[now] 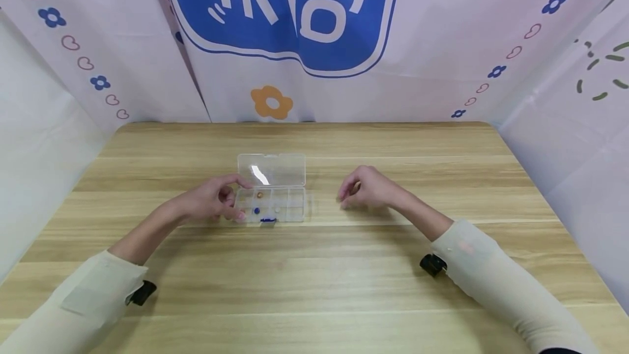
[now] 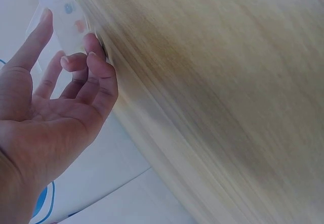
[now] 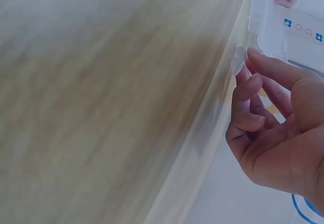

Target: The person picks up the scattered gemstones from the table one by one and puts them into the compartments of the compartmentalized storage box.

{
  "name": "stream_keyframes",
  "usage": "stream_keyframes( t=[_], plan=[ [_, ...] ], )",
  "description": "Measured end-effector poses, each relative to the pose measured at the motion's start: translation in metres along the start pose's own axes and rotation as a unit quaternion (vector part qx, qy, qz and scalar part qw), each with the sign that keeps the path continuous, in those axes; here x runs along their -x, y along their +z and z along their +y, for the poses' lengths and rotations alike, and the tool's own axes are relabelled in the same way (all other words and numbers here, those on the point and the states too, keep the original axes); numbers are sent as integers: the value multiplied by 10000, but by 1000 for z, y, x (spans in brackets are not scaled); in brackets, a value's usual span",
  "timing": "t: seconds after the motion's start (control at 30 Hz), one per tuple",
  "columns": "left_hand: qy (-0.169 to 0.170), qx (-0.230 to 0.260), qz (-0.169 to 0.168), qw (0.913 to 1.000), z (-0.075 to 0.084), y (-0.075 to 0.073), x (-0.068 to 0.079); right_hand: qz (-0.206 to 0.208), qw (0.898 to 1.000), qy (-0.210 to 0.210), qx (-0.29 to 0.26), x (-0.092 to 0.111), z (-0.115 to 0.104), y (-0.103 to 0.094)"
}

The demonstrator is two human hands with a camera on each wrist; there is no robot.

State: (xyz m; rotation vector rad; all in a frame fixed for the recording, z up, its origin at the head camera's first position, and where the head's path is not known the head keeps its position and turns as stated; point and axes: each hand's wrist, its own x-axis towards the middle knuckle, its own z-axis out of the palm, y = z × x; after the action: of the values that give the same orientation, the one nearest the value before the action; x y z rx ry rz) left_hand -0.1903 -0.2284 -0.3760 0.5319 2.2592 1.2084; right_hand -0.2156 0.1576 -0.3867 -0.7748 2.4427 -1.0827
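Note:
A clear plastic compartment box (image 1: 297, 213) lies on the table with its hinged lid (image 1: 287, 171) swung back. My left hand (image 1: 208, 200) grips the box's left end, thumb at the front corner and index finger at the back corner. Inside sit an orange bead (image 1: 260, 195), a blue bead (image 1: 256, 211) and a small clear piece (image 1: 277, 210), each in a separate compartment. To the right of the box, my right hand (image 1: 372, 187) pinches a small clear, rounded piece (image 3: 239, 62) between thumb and fingertip, low over the table.
The wood-grain table (image 1: 314, 288) runs back to a white cloth (image 1: 417, 86) printed with a blue sign and flowers. A blue marking (image 1: 268, 219) shows on the box's front edge.

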Motion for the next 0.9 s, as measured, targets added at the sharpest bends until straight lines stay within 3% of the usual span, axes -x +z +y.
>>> stream_keyframes(
  t=[0.27, 0.9],
  plan=[
    [44, 28, 29, 10000, 1, 0, 1, -71, 9999, -103, 7, -1, -2, 2],
    [88, 58, 13, 9999, 2, 1, 0, 33, 9998, 186, 6, 0, -1, -2]
  ],
)
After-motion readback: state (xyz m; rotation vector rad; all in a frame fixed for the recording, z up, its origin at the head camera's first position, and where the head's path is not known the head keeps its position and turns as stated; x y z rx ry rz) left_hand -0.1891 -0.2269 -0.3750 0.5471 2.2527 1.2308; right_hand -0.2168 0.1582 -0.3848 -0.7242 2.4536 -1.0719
